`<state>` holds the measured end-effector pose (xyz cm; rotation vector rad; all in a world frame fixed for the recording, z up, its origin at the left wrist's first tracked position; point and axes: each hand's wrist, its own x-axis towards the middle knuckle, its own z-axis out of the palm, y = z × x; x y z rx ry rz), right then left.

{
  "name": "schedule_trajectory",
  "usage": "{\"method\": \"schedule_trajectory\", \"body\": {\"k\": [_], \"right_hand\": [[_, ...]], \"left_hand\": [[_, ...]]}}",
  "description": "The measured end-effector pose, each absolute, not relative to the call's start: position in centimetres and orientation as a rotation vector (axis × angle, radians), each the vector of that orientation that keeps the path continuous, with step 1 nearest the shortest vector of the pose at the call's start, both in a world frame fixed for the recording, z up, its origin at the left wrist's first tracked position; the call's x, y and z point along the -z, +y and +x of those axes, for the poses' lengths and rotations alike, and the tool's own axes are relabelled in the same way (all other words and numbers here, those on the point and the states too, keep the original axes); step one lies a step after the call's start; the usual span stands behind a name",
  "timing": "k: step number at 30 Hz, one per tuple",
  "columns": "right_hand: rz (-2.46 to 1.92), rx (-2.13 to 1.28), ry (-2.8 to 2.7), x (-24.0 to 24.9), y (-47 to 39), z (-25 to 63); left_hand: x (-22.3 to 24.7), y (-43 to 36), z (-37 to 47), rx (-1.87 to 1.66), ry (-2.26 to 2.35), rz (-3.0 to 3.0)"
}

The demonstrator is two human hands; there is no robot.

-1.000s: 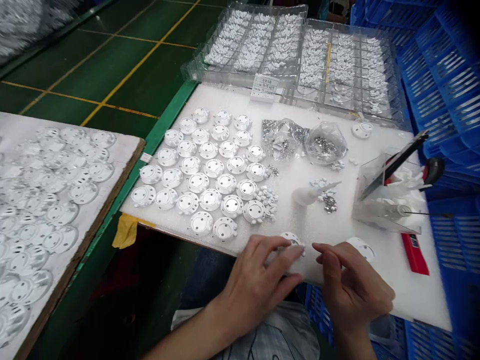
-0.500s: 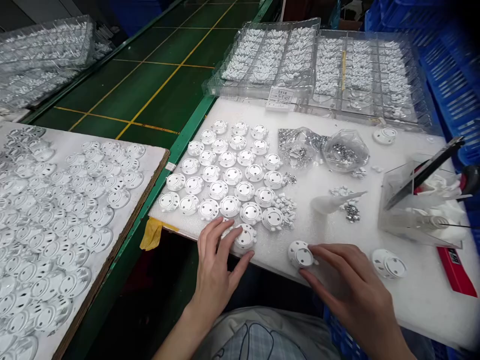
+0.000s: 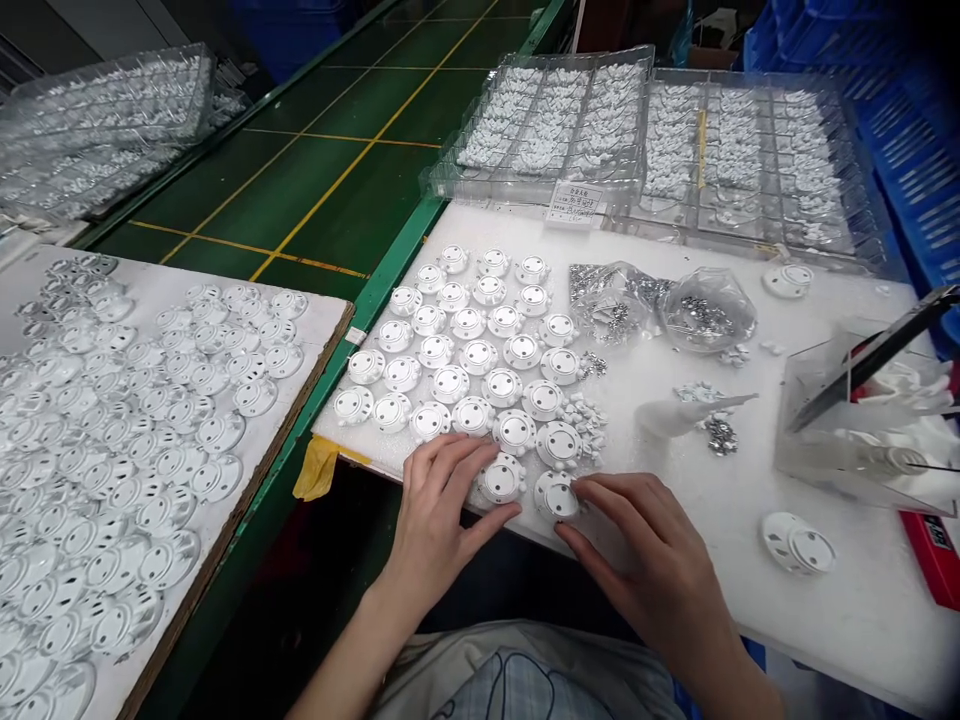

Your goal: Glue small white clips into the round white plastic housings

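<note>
My right hand (image 3: 645,540) pinches a white round part (image 3: 556,496) between thumb and fingertips, low at the near edge of the white foam-topped table (image 3: 637,300). Close to its left, my left hand (image 3: 448,505) curves thumb and index finger around another white round part (image 3: 501,479) on the table. Its other fingers bend beside that part. Beyond both hands, several like parts (image 3: 478,357) stand in rows, with dark dots on their faces. Small white pieces (image 3: 586,420) are heaped at the rows' right side.
Clear bags of tiny metal pieces (image 3: 701,310), a white squeeze bottle (image 3: 667,418) and a clear tool box (image 3: 832,450) stand to the right. Trays of white pieces (image 3: 555,115) lie behind. A green conveyor (image 3: 300,190) separates the left board (image 3: 315,320), crowded with parts.
My right hand has moved left with its white round part, bringing it close to the one at my left hand. The left hand stays by its part. The view has shifted slightly.
</note>
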<state>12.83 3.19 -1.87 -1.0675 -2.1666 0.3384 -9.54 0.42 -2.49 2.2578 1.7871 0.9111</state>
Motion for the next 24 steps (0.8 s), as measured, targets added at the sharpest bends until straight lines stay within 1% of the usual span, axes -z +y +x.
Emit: {"method": "schedule_trajectory", "body": {"k": [13,21,24], "right_hand": [[-1.068,-0.297,-2.212,2.0,3.2,12.2],[-1.086,-0.273,-2.200,2.3,3.1,11.6],[-1.082,-0.277,-2.193,2.2,3.1,11.6]], "left_hand": [[2.4,0.5,-9.5,-0.919,1.776,2.293],[2.4,0.2,-9.9,-0.917,1.769,2.209],[2.3,0.3,-10.0,-0.887,1.759,2.279]]}}
